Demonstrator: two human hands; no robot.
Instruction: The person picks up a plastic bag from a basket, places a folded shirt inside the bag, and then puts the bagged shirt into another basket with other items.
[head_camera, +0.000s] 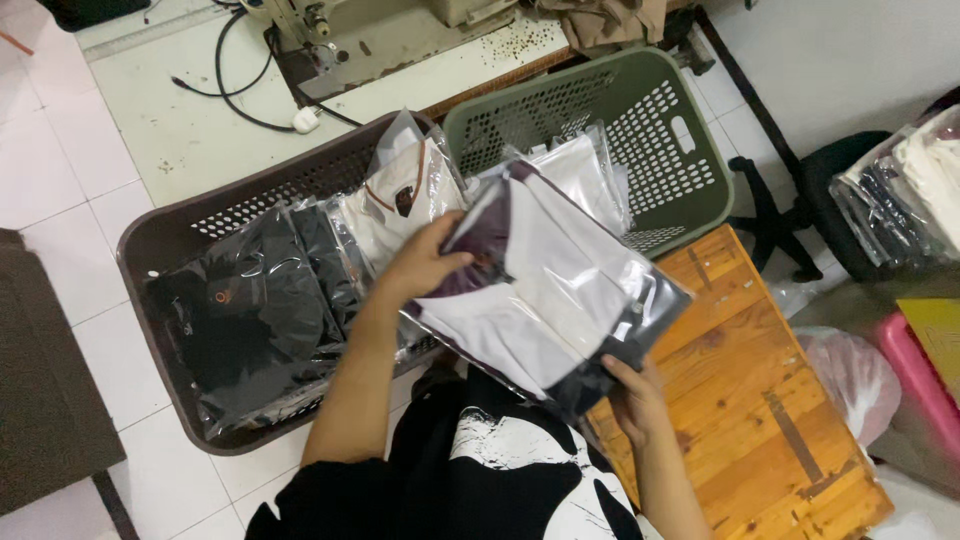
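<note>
Head view, what's held?
— At frame centre, the left hand (425, 262) and right hand (632, 395) grip a clear bag (560, 290) of white and dark clothing, above the brown basket (160, 240).
— Behind it?
— A green basket (690, 150), upper right.

L hand (425, 262) is up near frame centre, forearm bare and running diagonally from the lower-left shoulder, elbow bent, wrist roughly straight; palm faces away from the cam w/ back of hand showing, fingers curled fwd and thumb (455, 259) pressed across to the right in a pinch grip. R hand (633, 392) sits lower and to the right, forearm coming up from the bottom edge, wrist cocked slightly, fingers wrapped under w/ thumb on top, closed in a grip. Both arms are bare below short black sleeves, hands well apart, L higher than R.
</note>
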